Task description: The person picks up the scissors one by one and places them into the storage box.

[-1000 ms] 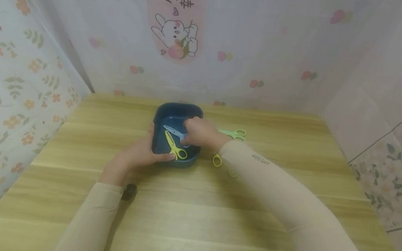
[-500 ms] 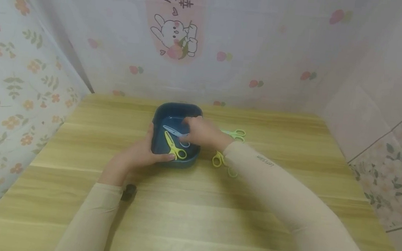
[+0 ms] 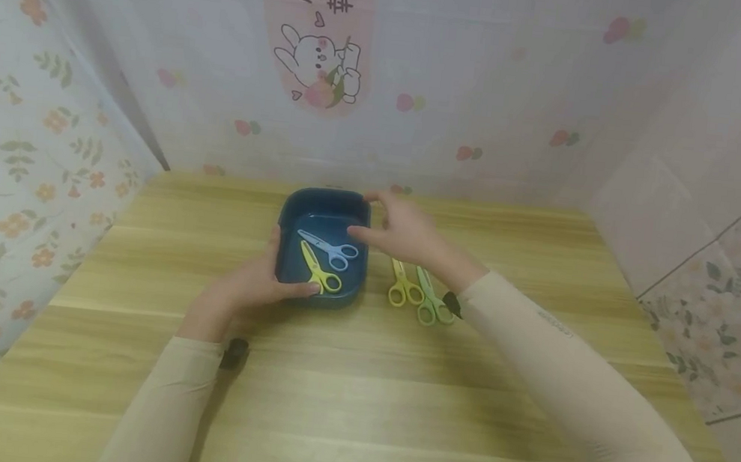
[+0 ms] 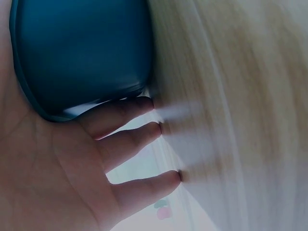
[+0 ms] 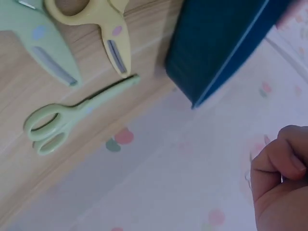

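Note:
A dark blue plastic box (image 3: pixel 327 204) stands near the back of the table. Inside lie blue scissors (image 3: pixel 328 248) and yellow scissors (image 3: pixel 315 264). My left hand (image 3: pixel 248 284) holds the box at its near left corner, thumb over the front rim by the yellow handles. In the left wrist view its other fingers (image 4: pixel 139 149) reach down beside the box to the table. Over the box's right rim is my right hand (image 3: pixel 405 227), holding nothing, thumb extended, other fingers loosely bent. Several other scissors lie right of the box, including a yellow pair (image 3: pixel 406 289) and a green pair (image 3: pixel 429 301).
Another pair of green scissors (image 5: pixel 79 115) shows in the right wrist view, near the table's back edge. A wooden table (image 3: pixel 352 410) carries everything. Behind it hangs a white curtain (image 3: pixel 495 78) with strawberries and a rabbit; patterned cloth flanks both sides.
My right hand has let go of the blue scissors inside the box and risen to the right, its fingers loosening. The left hand keeps its place on the box.

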Available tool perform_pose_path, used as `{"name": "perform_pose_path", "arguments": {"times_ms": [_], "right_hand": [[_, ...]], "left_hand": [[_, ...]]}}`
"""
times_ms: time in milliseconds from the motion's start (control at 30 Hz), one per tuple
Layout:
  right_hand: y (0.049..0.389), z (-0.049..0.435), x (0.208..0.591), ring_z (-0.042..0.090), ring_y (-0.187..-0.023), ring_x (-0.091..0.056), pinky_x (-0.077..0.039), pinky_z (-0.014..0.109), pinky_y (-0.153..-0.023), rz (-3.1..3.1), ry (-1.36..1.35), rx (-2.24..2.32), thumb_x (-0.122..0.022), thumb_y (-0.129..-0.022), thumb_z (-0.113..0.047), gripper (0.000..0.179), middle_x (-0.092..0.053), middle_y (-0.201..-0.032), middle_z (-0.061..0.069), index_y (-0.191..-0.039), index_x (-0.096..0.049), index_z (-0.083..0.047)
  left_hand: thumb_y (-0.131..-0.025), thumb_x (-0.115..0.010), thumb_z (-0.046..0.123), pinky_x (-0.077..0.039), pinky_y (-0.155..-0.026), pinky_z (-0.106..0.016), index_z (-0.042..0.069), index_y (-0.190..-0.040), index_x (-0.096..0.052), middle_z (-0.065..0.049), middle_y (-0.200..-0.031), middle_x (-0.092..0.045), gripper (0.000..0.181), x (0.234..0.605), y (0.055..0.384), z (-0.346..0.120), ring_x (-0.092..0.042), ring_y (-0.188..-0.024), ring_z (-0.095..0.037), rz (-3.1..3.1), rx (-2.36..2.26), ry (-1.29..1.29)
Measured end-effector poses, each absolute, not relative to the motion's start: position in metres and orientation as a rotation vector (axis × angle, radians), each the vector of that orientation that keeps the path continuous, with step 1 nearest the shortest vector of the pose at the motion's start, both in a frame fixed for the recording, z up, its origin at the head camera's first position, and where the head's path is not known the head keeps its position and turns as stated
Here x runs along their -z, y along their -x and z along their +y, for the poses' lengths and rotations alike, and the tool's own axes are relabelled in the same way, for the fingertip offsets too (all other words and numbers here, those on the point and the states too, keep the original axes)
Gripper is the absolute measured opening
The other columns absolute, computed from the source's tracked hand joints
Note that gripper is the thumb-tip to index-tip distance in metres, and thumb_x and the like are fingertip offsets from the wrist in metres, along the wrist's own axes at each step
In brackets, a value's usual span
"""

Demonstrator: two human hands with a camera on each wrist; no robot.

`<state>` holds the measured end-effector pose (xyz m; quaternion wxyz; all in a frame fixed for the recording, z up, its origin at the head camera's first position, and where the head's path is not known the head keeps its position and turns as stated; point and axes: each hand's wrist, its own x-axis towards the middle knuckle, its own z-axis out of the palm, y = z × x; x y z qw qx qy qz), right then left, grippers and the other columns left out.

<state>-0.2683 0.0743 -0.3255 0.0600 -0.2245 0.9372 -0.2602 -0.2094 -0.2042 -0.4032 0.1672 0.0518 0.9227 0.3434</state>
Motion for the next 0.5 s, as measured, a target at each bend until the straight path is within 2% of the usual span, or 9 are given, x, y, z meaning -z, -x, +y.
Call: {"name": "perform_pose_path", "arguments": {"times_ms": [67,133,167,233,300,367,433,500], "right_hand": [[0.263,0.083,0.323,0.019,-0.069,-0.056,-0.048,0.035,-0.064,2.853,0.644,0.795,-0.073,-0.096,-0.057,0.082,-0.065,-0.087,0.008,-0.16,-0.044,-0.014],[0.256,0.092,0.32,0.019,-0.078,-0.06,-0.054,0.038,-0.074,2.879,0.61,0.786,-0.073,-0.095,-0.058,0.084,-0.07,-0.1,0.009,-0.161,-0.043,-0.015],[0.253,0.096,0.319,0.019,-0.08,-0.06,-0.055,0.038,-0.077,2.882,0.589,0.79,-0.073,-0.095,-0.06,0.086,-0.069,-0.101,0.008,-0.162,-0.043,-0.015],[0.246,0.106,0.317,0.02,-0.071,-0.055,-0.052,0.039,-0.07,2.866,0.535,0.806,-0.073,-0.094,-0.062,0.089,-0.061,-0.081,0.007,-0.162,-0.041,-0.015],[0.237,0.116,0.317,0.019,-0.077,-0.058,-0.053,0.038,-0.072,2.869,0.476,0.8,-0.071,-0.092,-0.068,0.092,-0.064,-0.087,0.005,-0.162,-0.04,-0.017],[0.229,0.126,0.32,0.019,-0.073,-0.055,-0.048,0.037,-0.067,2.864,0.424,0.794,-0.068,-0.092,-0.073,0.093,-0.059,-0.08,0.003,-0.162,-0.041,-0.018],[0.221,0.135,0.325,0.02,-0.079,-0.062,-0.053,0.04,-0.072,2.878,0.388,0.779,-0.067,-0.091,-0.076,0.094,-0.066,-0.088,0.005,-0.161,-0.042,-0.019],[0.215,0.143,0.33,0.024,-0.094,-0.068,-0.057,0.046,-0.085,2.897,0.377,0.768,-0.068,-0.091,-0.075,0.095,-0.072,-0.104,0.009,-0.161,-0.042,-0.017]], "left_hand": [[-0.08,-0.077,0.079,-0.03,-0.128,-0.062,0.014,-0.165,0.029,-0.03,-0.177,-0.009,0.151,0.403,0.209,-0.204,-0.029,-0.16,-0.049,2.624,-0.976,-0.147],[-0.08,-0.077,0.079,-0.03,-0.129,-0.062,0.015,-0.165,0.03,-0.03,-0.177,-0.008,0.151,0.404,0.209,-0.205,-0.028,-0.16,-0.049,2.62,-0.981,-0.145],[-0.08,-0.077,0.079,-0.03,-0.129,-0.062,0.015,-0.165,0.031,-0.03,-0.177,-0.008,0.151,0.403,0.209,-0.205,-0.028,-0.16,-0.049,2.618,-0.982,-0.143],[-0.08,-0.077,0.079,-0.029,-0.129,-0.062,0.016,-0.164,0.032,-0.029,-0.177,-0.007,0.151,0.403,0.209,-0.206,-0.027,-0.161,-0.048,2.617,-0.981,-0.139],[-0.079,-0.077,0.079,-0.029,-0.129,-0.062,0.015,-0.165,0.031,-0.028,-0.177,-0.006,0.152,0.403,0.209,-0.206,-0.026,-0.161,-0.048,2.617,-0.982,-0.135],[-0.078,-0.077,0.08,-0.029,-0.129,-0.062,0.016,-0.165,0.03,-0.028,-0.178,-0.006,0.153,0.403,0.209,-0.207,-0.026,-0.161,-0.048,2.624,-0.974,-0.133],[-0.077,-0.077,0.081,-0.03,-0.129,-0.062,0.015,-0.166,0.029,-0.028,-0.177,-0.007,0.153,0.404,0.21,-0.207,-0.028,-0.161,-0.048,2.634,-0.966,-0.138],[-0.078,-0.077,0.08,-0.031,-0.128,-0.062,0.015,-0.166,0.029,-0.028,-0.177,-0.009,0.153,0.405,0.211,-0.206,-0.029,-0.16,-0.047,2.637,-0.972,-0.144]]}}
